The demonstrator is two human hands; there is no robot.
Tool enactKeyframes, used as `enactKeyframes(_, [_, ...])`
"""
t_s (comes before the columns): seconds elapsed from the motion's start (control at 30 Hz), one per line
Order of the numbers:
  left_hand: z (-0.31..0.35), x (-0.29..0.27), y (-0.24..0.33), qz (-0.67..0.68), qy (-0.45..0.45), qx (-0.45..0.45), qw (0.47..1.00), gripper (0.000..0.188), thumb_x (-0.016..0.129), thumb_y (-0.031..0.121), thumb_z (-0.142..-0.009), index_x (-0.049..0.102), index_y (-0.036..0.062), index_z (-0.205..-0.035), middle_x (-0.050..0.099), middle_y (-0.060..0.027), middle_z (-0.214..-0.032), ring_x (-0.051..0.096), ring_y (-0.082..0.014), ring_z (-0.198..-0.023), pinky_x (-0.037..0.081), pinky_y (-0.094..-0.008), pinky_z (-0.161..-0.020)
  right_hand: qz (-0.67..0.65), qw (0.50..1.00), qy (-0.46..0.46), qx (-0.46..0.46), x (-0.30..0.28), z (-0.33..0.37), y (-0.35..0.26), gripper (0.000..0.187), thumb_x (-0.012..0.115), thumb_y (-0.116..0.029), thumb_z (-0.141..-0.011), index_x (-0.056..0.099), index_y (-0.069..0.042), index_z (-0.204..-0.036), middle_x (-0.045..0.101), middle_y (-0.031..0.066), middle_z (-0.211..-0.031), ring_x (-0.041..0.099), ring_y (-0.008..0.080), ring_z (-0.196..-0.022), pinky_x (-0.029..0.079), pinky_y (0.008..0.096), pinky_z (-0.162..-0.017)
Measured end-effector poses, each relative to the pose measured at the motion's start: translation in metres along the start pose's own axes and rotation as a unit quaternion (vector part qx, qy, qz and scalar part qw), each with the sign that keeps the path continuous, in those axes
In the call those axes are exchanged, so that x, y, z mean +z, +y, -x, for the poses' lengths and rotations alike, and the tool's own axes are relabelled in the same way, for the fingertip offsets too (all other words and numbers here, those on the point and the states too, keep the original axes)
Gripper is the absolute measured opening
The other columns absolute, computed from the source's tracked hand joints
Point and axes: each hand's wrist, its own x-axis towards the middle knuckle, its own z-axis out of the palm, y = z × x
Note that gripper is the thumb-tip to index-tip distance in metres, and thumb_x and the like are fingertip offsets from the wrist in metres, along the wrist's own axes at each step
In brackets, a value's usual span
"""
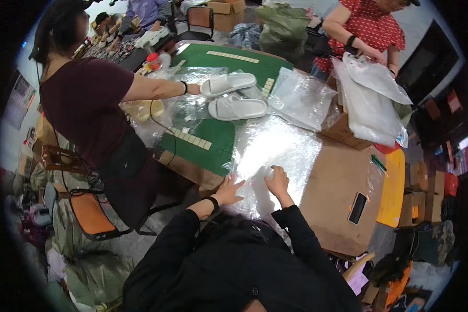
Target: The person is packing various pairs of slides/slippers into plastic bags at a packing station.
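In front of me lies a shiny stack of clear plastic bags (283, 143). My left hand (228, 191) rests on its near left edge, fingers spread and holding nothing. To the right, my right hand (278, 182) has its fingers curled on a bunched bit of the clear plastic. Beyond the stack sits a pair of white slide slippers, one slipper (237, 108) nearer me and the other slipper (229, 84) behind it. A co-worker's hand (193, 89) from the left touches the toe of the farther slipper.
A cardboard box (343, 127) draped with plastic bags (372, 104) stands at the right, where a person in red handles them. Flat cardboard (333, 192) carries a phone (357, 208). More bags (301, 99) lie beside the slippers on the green tabletop (205, 130).
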Motion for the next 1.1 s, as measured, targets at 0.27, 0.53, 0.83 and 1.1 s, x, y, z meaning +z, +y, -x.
enactKeyframes(0.27, [-0.022,-0.05,-0.003,0.031,0.059,-0.001,0.998,0.044,0.057,0.031,-0.08,0.049,0.0192,-0.122,0.029,-0.0252,-0.134,0.025,-0.0438,-0.124,0.017,-0.0557,-0.101,0.027,0.994,-0.096,-0.039,0.031,0.032,-0.028,0.047,0.063,-0.029,-0.071,0.051,-0.008,-0.112,0.048,0.0146,-0.116,0.048,0.0338,-0.104,0.038,0.0483,-0.086])
enactKeyframes(0.53, [-0.1,-0.101,-0.042,0.27,0.233,-0.088,0.93,0.06,0.062,0.032,-0.078,0.038,0.0011,-0.124,0.037,-0.0272,-0.124,0.04,-0.0412,-0.112,0.036,-0.0431,-0.092,0.005,0.997,-0.073,0.011,0.027,0.036,-0.011,0.047,0.064,-0.023,-0.072,0.05,-0.007,-0.113,0.048,0.0159,-0.118,0.047,0.0348,-0.106,0.041,0.0448,-0.086])
enactKeyframes(0.83, [-0.161,-0.179,-0.099,0.627,0.581,-0.268,0.445,0.089,0.076,0.019,-0.067,0.02,-0.0015,-0.133,0.038,-0.0179,-0.128,0.042,-0.0259,-0.113,0.034,-0.0358,-0.095,-0.109,0.989,-0.089,0.051,0.017,0.056,-0.01,0.045,0.06,-0.013,-0.074,0.045,-0.002,-0.115,0.047,0.0191,-0.116,0.046,0.0366,-0.106,0.04,0.0403,-0.089])
enactKeyframes(1.1, [-0.165,-0.17,-0.164,0.428,0.33,-0.3,0.786,0.069,0.071,0.028,-0.071,0.04,-0.0035,-0.125,0.049,-0.0193,-0.12,0.047,-0.0313,-0.11,0.036,-0.0363,-0.092,-0.12,0.982,-0.081,0.119,0.02,0.063,-0.007,0.042,0.06,-0.014,-0.076,0.046,-0.001,-0.113,0.048,0.0191,-0.114,0.047,0.0345,-0.106,0.041,0.038,-0.089])
